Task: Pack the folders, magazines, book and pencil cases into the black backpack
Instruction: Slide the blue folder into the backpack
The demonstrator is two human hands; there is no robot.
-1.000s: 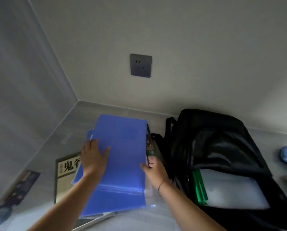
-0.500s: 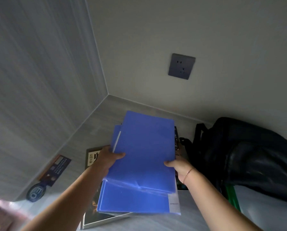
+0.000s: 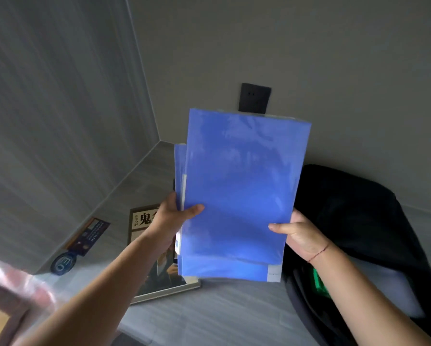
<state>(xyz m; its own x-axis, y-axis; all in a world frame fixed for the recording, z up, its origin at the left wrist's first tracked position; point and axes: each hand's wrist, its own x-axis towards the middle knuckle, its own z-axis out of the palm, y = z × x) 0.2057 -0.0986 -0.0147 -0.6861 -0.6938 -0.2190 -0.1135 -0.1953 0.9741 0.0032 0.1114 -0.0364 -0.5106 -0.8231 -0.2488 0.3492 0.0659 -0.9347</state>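
Aloft, a stack of blue folders (image 3: 239, 191) is held upright just left of the backpack (image 3: 359, 216) — clear of the desk (image 3: 209, 315). The left hand (image 3: 170, 218) clamps the stack's far edge from the backpack, thumb curled over the front cover, fingers hidden behind; the right hand (image 3: 299, 236) grips the edge nearest the backpack, thumb pressed on the cover. The backpack lies open, a green folder (image 3: 318, 280) and a white sheet (image 3: 389, 288) showing in its mouth. Further left of the backpack, a magazine (image 3: 139, 221) lies flat on the desk — beyond it, a dark card (image 3: 89, 233).
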